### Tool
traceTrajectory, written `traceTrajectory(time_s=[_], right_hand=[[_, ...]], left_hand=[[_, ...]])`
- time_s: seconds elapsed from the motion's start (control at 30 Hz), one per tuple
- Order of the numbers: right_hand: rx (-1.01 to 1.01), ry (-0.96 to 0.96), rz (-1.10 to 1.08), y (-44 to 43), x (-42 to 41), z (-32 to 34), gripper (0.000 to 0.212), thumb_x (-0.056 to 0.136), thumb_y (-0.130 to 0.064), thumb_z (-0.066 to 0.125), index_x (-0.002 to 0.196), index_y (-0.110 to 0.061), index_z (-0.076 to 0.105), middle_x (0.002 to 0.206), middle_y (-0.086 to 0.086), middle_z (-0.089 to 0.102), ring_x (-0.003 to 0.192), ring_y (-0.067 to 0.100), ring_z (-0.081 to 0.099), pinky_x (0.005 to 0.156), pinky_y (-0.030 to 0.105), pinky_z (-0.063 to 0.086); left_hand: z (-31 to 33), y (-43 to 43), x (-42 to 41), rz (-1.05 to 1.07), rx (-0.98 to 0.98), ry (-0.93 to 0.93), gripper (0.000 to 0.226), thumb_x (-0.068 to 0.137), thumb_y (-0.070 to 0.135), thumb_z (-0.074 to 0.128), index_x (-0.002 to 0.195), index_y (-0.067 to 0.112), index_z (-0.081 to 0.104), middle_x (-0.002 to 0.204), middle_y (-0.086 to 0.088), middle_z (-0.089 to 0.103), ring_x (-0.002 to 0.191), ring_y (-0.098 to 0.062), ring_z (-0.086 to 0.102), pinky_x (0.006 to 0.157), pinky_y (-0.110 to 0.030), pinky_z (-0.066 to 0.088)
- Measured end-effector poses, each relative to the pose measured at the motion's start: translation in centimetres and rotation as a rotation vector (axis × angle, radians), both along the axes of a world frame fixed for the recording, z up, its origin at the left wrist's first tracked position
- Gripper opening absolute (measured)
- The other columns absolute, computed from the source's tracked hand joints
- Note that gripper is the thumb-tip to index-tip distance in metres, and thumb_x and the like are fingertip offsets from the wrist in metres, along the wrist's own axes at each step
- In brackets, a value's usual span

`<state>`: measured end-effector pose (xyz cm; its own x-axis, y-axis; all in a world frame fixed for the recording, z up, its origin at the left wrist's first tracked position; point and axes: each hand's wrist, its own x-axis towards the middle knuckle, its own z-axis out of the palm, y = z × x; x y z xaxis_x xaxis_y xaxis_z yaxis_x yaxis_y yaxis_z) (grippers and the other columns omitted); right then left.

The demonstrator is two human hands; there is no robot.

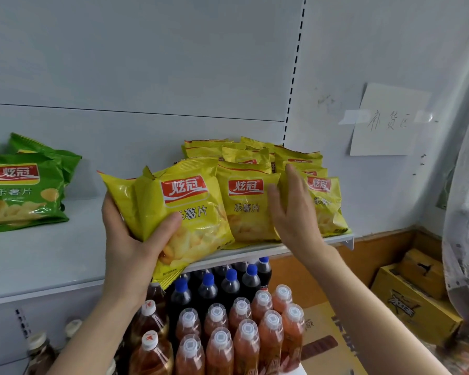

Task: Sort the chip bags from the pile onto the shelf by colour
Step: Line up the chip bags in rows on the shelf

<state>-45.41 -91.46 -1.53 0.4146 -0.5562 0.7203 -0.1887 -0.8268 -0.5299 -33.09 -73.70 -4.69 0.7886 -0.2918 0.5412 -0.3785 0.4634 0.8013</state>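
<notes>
Left hand (130, 239) grips yellow bags (190, 223) — right hand (293, 209) flat, raised

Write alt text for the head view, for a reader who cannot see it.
A person's left hand grips yellow chip bags at the front edge of a white shelf, while the open right hand is raised before the stacked yellow bags. Green bags lie further left; bottled drinks stand below.

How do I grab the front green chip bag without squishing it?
Probably pinch the flat crimped top seam of the front green bag, coming from its right, where the shelf is bare. Its puffy middle would crush, and more green bags lean behind it.
</notes>
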Motion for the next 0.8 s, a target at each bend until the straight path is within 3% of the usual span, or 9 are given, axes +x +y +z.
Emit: traceTrajectory(time_s=[0.07,0.17,0.3,0.4,0.47,0.57,0.7,0.8], right_hand=[[-0.055,-0.102,-0.051,-1.8,-1.3,1.6,0.048,0.098,-0.023,0.044,0.141,-0.005,0.033,0.147,0.01,0.035,0.137,0.02,0.029,0.103,0.016,0.018],[0.034,-0.167,-0.111,-7.1,-3.1,3.9,0.048,0.095,-0.027,0.05,0.138,-0.008,0.04,0.142,0.011,0.041,0.132,0.023,0.036,0.106,0.028,0.027],[0.491,-0.067,0.04,-13.8,-4.7,5.6,0.082,0.083,-0.053,0.058,0.146,-0.015,0.023,0.151,0.012,0.027,0.137,0.027,0.029,0.11,0.045,0.029],[0.704,0.027,0.165,-16.1,-4.5,5.2,0.106,0.063,-0.065,0.058,0.148,-0.018,0.015,0.153,0.01,0.023,0.135,0.033,0.032,0.105,0.053,0.03],[0.765,0.016,0.242,-16.7,-3.6,4.5,0.101,0.069,-0.059,0.06,0.148,-0.016,0.014,0.15,0.013,0.029,0.124,0.03,0.045,0.099,0.05,0.038],[0.829,-0.068,0.345,-16.7,-2.1,3.5,0.085,0.082,-0.046,0.061,0.148,-0.016,0.017,0.137,0.015,0.045,0.092,0.022,0.06,0.074,0.035,0.05],[0.801,-0.142,0.383,-16.2,-0.3,3.0,0.076,0.084,-0.044,0.061,0.145,-0.017,0.025,0.128,0.012,0.053,0.086,0.019,0.064,0.065,0.03,0.052],[0.765,-0.124,0.404,-15.6,0.8,2.9,0.071,0.086,-0.045,0.059,0.143,-0.016,0.029,0.126,0.011,0.055,0.09,0.021,0.064,0.07,0.032,0.053]], left_hand=[[-0.1,-0.1,-0.5,0.043,-0.003,0.002,0.098,0.055,0.042,0.083,0.138,0.034,0.032,0.121,0.02,0.057,0.106,-0.004,0.061,0.08,-0.036,0.054],[-0.2,-0.4,-1.2,0.108,0.013,-0.008,0.097,0.05,0.051,0.076,0.136,0.039,0.033,0.128,0.016,0.055,0.114,-0.011,0.058,0.088,-0.048,0.051],[-0.2,-1.0,-2.4,0.186,0.016,0.003,0.103,0.049,0.051,0.076,0.139,0.032,0.031,0.13,0.01,0.054,0.115,-0.015,0.057,0.091,-0.055,0.049],[-0.3,-1.5,-3.5,0.242,0.024,0.011,0.104,0.048,0.053,0.075,0.14,0.035,0.03,0.13,0.014,0.053,0.116,-0.013,0.056,0.091,-0.055,0.049],[-0.5,-1.9,-4.1,0.262,0.028,0.027,0.104,0.049,0.052,0.076,0.14,0.036,0.029,0.129,0.015,0.053,0.114,-0.01,0.056,0.09,-0.055,0.05],[-0.8,-2.3,-4.8,0.307,0.034,0.026,0.101,0.051,0.05,0.077,0.139,0.037,0.03,0.129,0.013,0.052,0.114,-0.013,0.056,0.088,-0.058,0.049],[-1.0,-2.7,-5.5,0.352,0.054,0.007,0.102,0.048,0.057,0.073,0.138,0.039,0.028,0.131,0.014,0.051,0.116,-0.011,0.054,0.093,-0.052,0.048],[-1.0,-2.7,-5.8,0.364,0.048,0.0,0.103,0.049,0.055,0.074,0.139,0.037,0.028,0.13,0.015,0.051,0.116,-0.006,0.053,0.094,-0.044,0.047]])
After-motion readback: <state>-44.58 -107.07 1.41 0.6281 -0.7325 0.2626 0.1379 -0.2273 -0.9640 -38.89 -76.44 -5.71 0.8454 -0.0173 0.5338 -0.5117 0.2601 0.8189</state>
